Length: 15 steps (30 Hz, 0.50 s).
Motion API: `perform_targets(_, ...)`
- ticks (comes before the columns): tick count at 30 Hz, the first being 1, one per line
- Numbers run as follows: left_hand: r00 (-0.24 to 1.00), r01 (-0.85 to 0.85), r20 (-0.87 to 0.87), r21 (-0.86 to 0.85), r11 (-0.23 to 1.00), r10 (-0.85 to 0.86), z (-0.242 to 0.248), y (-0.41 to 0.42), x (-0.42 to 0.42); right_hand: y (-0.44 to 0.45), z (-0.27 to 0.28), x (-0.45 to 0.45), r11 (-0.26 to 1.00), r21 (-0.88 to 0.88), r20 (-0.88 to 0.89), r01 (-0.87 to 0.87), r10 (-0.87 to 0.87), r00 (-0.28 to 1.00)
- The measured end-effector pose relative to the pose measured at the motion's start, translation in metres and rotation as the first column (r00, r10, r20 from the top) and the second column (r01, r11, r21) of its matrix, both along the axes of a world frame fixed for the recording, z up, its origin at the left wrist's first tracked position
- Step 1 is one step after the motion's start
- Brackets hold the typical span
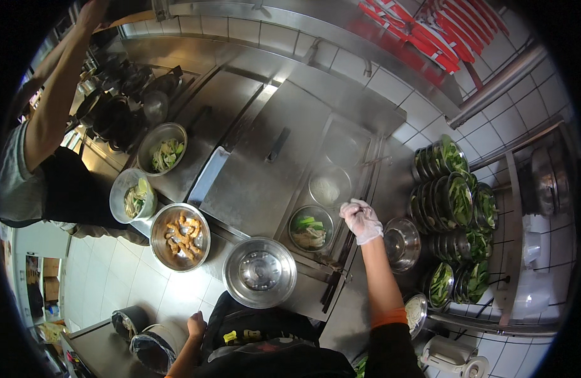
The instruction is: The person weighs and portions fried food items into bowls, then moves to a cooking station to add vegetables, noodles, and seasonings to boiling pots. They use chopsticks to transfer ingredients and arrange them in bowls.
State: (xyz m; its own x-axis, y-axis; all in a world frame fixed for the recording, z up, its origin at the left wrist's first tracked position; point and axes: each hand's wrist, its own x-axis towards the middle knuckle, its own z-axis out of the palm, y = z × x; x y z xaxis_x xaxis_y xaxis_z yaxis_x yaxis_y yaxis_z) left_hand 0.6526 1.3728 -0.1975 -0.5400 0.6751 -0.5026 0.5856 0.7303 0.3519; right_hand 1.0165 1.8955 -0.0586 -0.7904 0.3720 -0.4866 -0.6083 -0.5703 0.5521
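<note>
My right hand (361, 221), in a clear plastic glove, is closed at the edge of the noodle cooker. It appears to grip the handle of the middle strainer basket (329, 186), which holds pale noodles; the fingers hide the handle. Nearer me, another strainer basket (311, 228) contains green stalks and pale strips. A third basket (342, 149) sits behind, blurred by steam. My bare left hand (196, 326) hangs low beside my apron, fingers curled, with nothing visible in it. In front of my body stands a steel bowl (260, 272) without visible food.
Fried pieces fill a steel bowl (180, 237) on the left, near a plastic tub (133, 196) and a bowl of vegetables (162, 149). Another person's arm (59, 90) reaches up at far left. Stacked bowls of greens (441, 198) and a steel bowl (402, 245) line the right.
</note>
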Motion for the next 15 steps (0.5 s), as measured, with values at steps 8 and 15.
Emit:
perform_targets(8, 0.617, -0.509, 0.619, -0.156, 0.847, 0.485, -0.081, -0.040, -0.010, -0.022, 0.054, 0.000, 0.966, 0.255, -0.174, 0.031, 0.015, 0.985)
perform_targets(15, 0.185, -0.345, 0.982, 0.044, 0.938, 0.023, -0.132, -0.061, -0.017, -0.112, 0.107, -0.002, 0.645, 0.529, 0.792, -0.552, -0.141, 0.594)
